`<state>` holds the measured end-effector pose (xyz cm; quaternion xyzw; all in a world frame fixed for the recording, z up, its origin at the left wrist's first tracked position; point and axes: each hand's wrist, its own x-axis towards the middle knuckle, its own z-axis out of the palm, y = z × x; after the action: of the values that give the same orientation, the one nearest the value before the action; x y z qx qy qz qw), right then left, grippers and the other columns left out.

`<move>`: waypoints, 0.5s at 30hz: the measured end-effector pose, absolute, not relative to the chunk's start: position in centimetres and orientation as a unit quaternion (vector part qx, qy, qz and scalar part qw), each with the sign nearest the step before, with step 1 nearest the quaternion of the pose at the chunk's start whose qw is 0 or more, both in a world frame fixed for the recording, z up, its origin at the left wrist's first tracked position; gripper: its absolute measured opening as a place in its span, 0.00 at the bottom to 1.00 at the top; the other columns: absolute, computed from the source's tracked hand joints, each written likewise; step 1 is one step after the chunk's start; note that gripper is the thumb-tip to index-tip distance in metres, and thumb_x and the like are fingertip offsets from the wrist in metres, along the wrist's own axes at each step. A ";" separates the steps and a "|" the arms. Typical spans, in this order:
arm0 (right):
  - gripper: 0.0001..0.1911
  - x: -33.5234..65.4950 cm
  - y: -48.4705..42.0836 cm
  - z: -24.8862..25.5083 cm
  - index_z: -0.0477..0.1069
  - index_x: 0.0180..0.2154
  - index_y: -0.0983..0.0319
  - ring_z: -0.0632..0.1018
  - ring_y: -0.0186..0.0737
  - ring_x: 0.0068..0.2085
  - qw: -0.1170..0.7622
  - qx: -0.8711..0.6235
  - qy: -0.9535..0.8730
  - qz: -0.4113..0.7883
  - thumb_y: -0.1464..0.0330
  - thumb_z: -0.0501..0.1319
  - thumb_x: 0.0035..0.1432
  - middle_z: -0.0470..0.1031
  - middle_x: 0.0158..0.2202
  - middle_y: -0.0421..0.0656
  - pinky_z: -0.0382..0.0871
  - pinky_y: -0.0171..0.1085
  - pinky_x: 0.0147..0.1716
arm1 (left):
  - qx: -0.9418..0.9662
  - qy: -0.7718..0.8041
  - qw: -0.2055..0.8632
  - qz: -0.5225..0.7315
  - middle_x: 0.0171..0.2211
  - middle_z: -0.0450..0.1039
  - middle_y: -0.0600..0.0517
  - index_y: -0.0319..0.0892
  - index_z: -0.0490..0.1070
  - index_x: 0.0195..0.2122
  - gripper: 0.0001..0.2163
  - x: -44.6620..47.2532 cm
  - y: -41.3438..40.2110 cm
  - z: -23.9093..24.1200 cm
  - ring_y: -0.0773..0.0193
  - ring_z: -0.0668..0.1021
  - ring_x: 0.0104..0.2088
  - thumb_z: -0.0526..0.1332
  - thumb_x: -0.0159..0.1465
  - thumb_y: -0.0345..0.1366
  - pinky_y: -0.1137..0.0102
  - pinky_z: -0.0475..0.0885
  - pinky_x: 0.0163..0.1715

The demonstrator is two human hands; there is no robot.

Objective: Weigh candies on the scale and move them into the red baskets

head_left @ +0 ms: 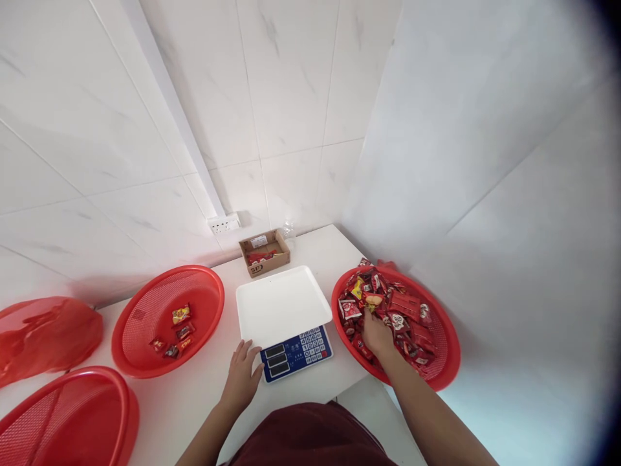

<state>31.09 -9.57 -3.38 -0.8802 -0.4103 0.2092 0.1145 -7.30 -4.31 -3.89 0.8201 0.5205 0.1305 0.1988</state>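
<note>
My left hand [239, 377] rests at the left edge of the digital scale [297, 355], fingers stretched out and touching its corner, holding nothing. The scale has a blue keypad panel and a white weighing tray [283, 304], which is bare. On the right, my right hand [378, 334] reaches into a red plastic basket [449, 353] heaped with small wrapped snack packets [398, 321], mostly red. Its fingers are drawn together among the packets near a yellowish wrapper [373, 299]. The fingertips are partly hidden, so what they grip cannot be made out.
Left of the scale, a red basket [145, 285] holds several packets [181, 315]. Another red basket [127, 414] stands nearer, beside a red plastic bag [53, 333]. Behind the scale are a small cardboard box [276, 262] with red packets and a clear plastic item [288, 229]. Walls border the white table [194, 395].
</note>
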 end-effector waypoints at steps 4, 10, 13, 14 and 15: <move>0.24 32.1 -9.9 -3.4 0.65 0.53 0.65 0.77 0.52 0.44 0.166 -0.888 -0.374 0.209 0.73 0.52 0.52 0.76 0.43 0.57 0.65 0.47 0.43 | 0.822 0.505 0.215 0.153 0.55 0.67 0.45 0.45 0.71 0.47 0.15 -7.8 -4.2 -4.1 0.49 0.62 0.60 0.53 0.60 0.36 0.49 0.61 0.56; 0.22 33.4 -12.6 -2.4 0.68 0.49 0.62 0.77 0.45 0.41 0.300 -0.896 -0.287 0.154 0.64 0.52 0.53 0.76 0.43 0.49 0.68 0.40 0.41 | 0.821 0.498 0.220 0.171 0.54 0.67 0.46 0.45 0.71 0.47 0.15 -8.4 -3.8 -3.9 0.50 0.62 0.60 0.53 0.61 0.36 0.49 0.60 0.57; 0.24 33.7 -12.7 -1.4 0.68 0.49 0.63 0.76 0.46 0.42 0.356 -0.892 -0.251 0.121 0.61 0.53 0.51 0.76 0.44 0.50 0.68 0.41 0.42 | 0.821 0.497 0.216 0.180 0.54 0.67 0.45 0.45 0.72 0.47 0.14 -8.4 -3.8 -3.7 0.49 0.62 0.60 0.53 0.61 0.36 0.49 0.61 0.56; 0.24 33.9 -12.6 -1.0 0.68 0.49 0.63 0.76 0.46 0.43 0.370 -0.889 -0.244 0.111 0.61 0.53 0.51 0.75 0.45 0.50 0.68 0.42 0.43 | 0.819 0.499 0.214 0.185 0.54 0.68 0.45 0.45 0.72 0.46 0.14 -8.4 -3.9 -3.7 0.49 0.62 0.60 0.53 0.61 0.36 0.49 0.61 0.56; 0.25 34.1 -12.3 -0.6 0.68 0.49 0.64 0.75 0.47 0.44 0.381 -0.887 -0.240 0.103 0.61 0.53 0.51 0.75 0.46 0.51 0.67 0.42 0.44 | 0.817 0.502 0.212 0.190 0.54 0.68 0.45 0.45 0.72 0.46 0.14 -8.4 -4.0 -3.7 0.49 0.63 0.60 0.54 0.61 0.36 0.49 0.61 0.56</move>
<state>34.07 -12.29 -0.61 -0.8870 -0.2399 0.1034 0.3808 -8.38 -3.97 -3.67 0.8167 0.5022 0.1896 0.2119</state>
